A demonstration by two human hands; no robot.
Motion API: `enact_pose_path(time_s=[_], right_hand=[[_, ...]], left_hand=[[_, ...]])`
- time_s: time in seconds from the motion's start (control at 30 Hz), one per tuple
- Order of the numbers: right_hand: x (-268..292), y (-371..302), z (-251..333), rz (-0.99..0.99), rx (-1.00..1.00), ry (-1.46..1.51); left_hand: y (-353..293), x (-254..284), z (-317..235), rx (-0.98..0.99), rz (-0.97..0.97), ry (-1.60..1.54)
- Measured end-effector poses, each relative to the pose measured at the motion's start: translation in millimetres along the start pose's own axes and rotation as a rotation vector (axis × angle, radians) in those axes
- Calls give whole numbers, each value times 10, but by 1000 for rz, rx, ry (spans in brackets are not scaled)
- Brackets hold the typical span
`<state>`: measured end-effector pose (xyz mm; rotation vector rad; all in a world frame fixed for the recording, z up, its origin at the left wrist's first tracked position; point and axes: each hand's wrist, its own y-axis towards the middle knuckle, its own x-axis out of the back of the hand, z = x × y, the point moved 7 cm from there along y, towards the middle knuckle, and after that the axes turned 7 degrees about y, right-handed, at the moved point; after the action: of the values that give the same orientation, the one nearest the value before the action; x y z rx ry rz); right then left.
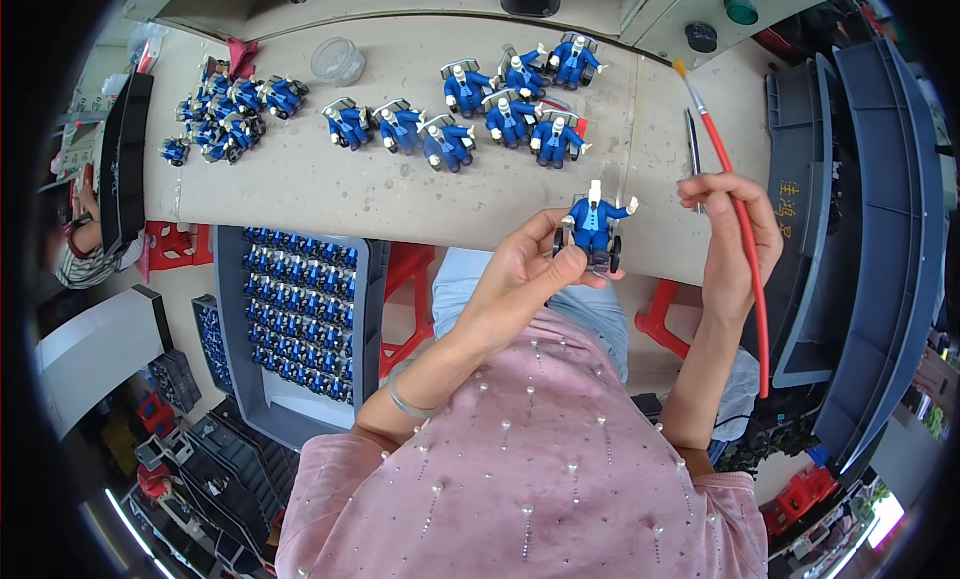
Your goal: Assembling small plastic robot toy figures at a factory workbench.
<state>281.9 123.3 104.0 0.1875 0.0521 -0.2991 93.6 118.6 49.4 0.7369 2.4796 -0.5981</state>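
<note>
My left hand (533,271) is closed around the base of a small figurine (594,224) in a blue suit, seated in a wheeled chair. It is held upright over the table's near edge, one white hand stretched to the side. In my right hand (738,241) is a red-handled paintbrush (748,249), its yellowish bristles pointing up and away from the figurine. Beyond my hands, several like figurines (449,144) stand on the table (400,204). A denser cluster of them (225,109) fills the far left.
A clear plastic cup (338,61) sits at the back of the table. A dark slim tool (693,144) lies near my right hand. Left of my lap, a grey crate (232,309) holds rows of figurines. Grey crates (872,229) stand at the right. Red stools (405,289) show below the table.
</note>
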Motion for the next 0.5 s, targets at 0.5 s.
enact_pose_path(time_s=[0.5], right_hand=[[-317,-215,-21,145,140,-228]], left_hand=[[14,57,10,-75,-72,30]])
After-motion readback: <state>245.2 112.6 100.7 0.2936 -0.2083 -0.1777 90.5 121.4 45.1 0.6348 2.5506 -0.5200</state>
